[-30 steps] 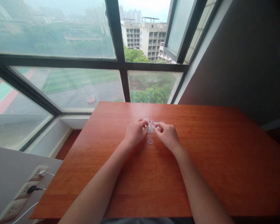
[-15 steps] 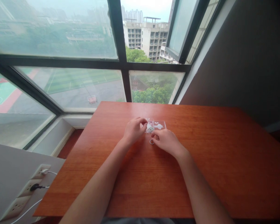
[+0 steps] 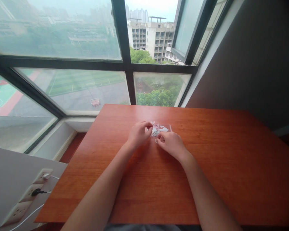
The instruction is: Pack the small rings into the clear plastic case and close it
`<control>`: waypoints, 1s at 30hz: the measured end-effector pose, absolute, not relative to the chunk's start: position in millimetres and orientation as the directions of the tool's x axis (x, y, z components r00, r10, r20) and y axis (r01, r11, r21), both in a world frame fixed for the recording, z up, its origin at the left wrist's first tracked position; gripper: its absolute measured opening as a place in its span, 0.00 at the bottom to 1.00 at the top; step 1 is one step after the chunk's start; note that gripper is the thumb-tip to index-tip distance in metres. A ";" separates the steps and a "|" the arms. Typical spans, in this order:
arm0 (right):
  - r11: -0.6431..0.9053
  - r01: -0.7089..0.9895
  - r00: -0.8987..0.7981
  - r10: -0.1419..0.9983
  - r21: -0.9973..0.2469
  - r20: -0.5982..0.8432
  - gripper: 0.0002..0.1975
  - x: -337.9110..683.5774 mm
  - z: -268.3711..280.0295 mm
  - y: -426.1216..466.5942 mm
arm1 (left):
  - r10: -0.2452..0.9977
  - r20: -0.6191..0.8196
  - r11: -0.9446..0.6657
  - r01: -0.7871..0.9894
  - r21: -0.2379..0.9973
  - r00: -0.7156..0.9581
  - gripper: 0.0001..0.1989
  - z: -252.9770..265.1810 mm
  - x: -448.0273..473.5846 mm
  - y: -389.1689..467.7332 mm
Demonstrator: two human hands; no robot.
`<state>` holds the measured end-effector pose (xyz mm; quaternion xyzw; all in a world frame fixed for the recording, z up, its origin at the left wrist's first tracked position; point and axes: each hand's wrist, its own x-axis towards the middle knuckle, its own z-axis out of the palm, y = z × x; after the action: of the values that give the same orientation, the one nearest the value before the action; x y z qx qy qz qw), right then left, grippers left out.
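A small clear plastic box (image 3: 169,127) lies on the table, with several ring-like pieces and white shapes in or on it, too small to make out exactly. At its left edge my left hand (image 3: 139,133) is curled, thumb and forefinger closed on the box's side. My right hand (image 3: 171,142) is just in front of the box, its thumb and forefinger pinching a small white ring (image 3: 156,141). The ring sticks out to the left of those fingertips, close to the box's near edge. My right hand hides part of the box's front right corner.
The reddish-brown wooden table (image 3: 231,166) runs up to the windows. A dark window frame (image 3: 128,67) stands behind it, with one pane swung outward. Wall sockets (image 3: 36,192) with plugs and white cables are at the lower left, beside the table edge.
My right hand has moved slightly away from me, carrying the white ring up from nearer the table's front to the box's near edge. My left hand has stayed in place.
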<state>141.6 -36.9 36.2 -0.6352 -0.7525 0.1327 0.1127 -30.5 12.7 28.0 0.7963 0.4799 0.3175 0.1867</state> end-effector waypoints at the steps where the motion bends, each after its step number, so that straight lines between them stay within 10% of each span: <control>1: 0.136 0.922 -0.131 0.991 -0.363 0.038 0.06 142.8 35.2 -35.8 | 0.881 0.325 -0.473 0.641 0.604 0.343 0.06 27.9 -29.9 12.4; 16: 0.094 0.881 0.025 0.970 -0.464 0.243 0.06 148.0 26.2 -29.3 | 0.853 0.259 -0.487 0.513 0.707 0.453 0.07 32.9 -19.3 5.4; 30: 0.205 0.932 -0.233 0.971 -0.300 -0.058 0.07 149.0 33.7 -35.2 | 0.868 0.280 -0.484 0.579 0.656 0.409 0.06 32.6 -25.8 9.6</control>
<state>149.0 -35.2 33.7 -0.6153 -0.7730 0.1371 0.0715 -25.8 9.6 32.6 0.8054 0.4493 0.3058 0.2368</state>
